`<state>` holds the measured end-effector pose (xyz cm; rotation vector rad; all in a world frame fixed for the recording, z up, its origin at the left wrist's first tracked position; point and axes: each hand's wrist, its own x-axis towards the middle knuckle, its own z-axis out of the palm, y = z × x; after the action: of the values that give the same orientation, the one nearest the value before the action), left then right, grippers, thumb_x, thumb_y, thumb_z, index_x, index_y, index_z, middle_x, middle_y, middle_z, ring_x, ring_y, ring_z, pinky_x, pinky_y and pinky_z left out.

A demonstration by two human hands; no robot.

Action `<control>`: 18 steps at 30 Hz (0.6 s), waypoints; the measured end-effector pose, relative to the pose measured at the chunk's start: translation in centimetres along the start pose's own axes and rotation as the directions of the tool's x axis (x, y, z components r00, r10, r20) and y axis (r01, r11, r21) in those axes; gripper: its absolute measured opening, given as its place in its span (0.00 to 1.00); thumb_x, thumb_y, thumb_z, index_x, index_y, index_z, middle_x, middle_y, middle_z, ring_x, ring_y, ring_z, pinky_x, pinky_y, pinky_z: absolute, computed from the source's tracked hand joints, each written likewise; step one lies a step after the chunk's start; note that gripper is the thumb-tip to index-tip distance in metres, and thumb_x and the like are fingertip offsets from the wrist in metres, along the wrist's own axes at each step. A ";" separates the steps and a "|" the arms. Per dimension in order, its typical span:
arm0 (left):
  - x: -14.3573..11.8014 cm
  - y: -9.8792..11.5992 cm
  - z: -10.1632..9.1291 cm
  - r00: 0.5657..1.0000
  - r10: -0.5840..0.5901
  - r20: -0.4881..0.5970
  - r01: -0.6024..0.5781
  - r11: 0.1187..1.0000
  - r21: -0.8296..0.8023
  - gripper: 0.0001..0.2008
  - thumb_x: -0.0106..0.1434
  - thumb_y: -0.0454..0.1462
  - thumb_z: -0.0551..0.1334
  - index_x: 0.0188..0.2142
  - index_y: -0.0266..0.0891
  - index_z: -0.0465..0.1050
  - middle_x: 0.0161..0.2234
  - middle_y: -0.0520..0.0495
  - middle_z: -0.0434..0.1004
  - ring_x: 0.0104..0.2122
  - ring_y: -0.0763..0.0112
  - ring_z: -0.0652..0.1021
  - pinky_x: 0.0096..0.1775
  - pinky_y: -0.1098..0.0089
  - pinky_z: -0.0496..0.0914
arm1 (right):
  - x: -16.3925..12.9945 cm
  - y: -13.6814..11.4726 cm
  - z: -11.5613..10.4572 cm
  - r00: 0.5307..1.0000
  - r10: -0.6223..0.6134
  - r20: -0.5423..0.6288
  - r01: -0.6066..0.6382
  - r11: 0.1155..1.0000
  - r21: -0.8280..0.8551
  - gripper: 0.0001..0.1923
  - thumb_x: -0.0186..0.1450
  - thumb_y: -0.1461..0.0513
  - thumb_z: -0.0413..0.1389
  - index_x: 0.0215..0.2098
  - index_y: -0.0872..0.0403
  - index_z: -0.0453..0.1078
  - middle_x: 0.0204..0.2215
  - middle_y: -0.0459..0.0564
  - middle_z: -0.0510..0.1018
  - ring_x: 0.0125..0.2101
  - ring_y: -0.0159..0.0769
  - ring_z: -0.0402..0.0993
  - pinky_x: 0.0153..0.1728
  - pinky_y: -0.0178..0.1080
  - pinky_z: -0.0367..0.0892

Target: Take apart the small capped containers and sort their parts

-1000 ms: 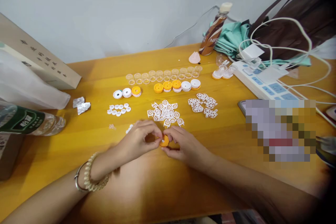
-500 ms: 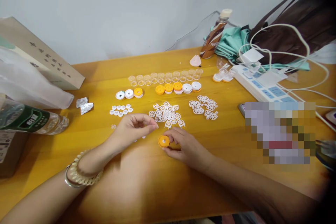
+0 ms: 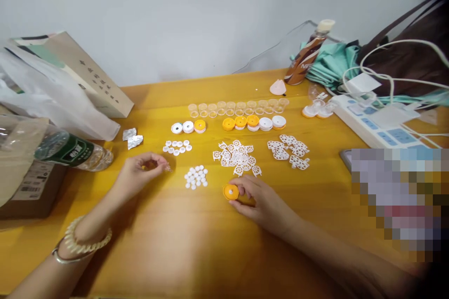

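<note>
My right hand [image 3: 257, 198] grips the edge of an orange round plastic disc [image 3: 228, 192] between thumb and fingers. A small white knob stands at the disc's centre. Farther left, my left hand [image 3: 142, 170] is closed in a pinch at a tiny clear plastic piece [image 3: 169, 168], low over the table. Between the hands lies a cluster of small white round caps [image 3: 196, 176]. Just beyond my left fingertips are cup-like white caps [image 3: 177, 147] in two rows. White spoked plastic wheels [image 3: 236, 156] are heaped beyond my right hand.
Orange and white discs [image 3: 252, 120] form a row, with clear cups [image 3: 230, 108] lined up behind. More white spoked pieces [image 3: 279, 149] lie to the right, near a phone [image 3: 345, 159] and a power strip [image 3: 377, 124]. A plastic bottle [image 3: 75, 152] and foil scraps [image 3: 135, 141] are left.
My left hand has moved left, away from the orange disc, to the tiny clear piece, uncovering the small white caps. My right hand still holds the disc. The view has shifted left.
</note>
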<state>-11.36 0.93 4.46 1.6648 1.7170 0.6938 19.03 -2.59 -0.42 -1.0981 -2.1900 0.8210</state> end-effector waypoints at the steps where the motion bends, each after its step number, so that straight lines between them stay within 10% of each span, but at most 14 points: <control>1: -0.2 -0.8 0.0 1.000 -0.015 0.013 0.015 1.000 -0.001 0.13 0.54 0.44 0.63 0.30 0.36 0.73 0.29 0.47 0.78 0.29 0.69 0.76 0.32 0.73 0.70 | 0.0 0.0 0.1 1.000 -0.012 -0.009 0.012 1.000 -0.001 0.09 0.58 0.67 0.55 0.38 0.54 0.65 0.28 0.47 0.71 0.31 0.33 0.67 0.33 0.36 0.64; 14: -0.6 -2.7 0.4 0.993 0.077 0.095 -0.085 0.993 0.082 0.11 0.58 0.44 0.59 0.31 0.38 0.70 0.32 0.47 0.76 0.29 0.69 0.75 0.32 0.71 0.70 | 0.4 -0.8 -0.2 0.998 0.054 -0.039 -0.053 0.998 0.028 0.09 0.57 0.66 0.56 0.37 0.53 0.66 0.27 0.46 0.71 0.28 0.31 0.67 0.29 0.33 0.64; 18: -1.5 -1.9 0.2 0.976 0.216 -0.026 -0.208 0.961 0.182 0.09 0.60 0.43 0.59 0.30 0.39 0.67 0.29 0.49 0.74 0.29 0.70 0.73 0.33 0.71 0.69 | 0.2 -1.0 -0.3 0.991 0.126 -0.041 -0.122 0.989 0.084 0.10 0.57 0.64 0.57 0.38 0.53 0.65 0.25 0.43 0.68 0.22 0.28 0.63 0.22 0.31 0.60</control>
<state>-12.43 -0.67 3.01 1.9933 1.6895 0.6973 18.67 -2.84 0.52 -1.2105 -2.0479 0.9206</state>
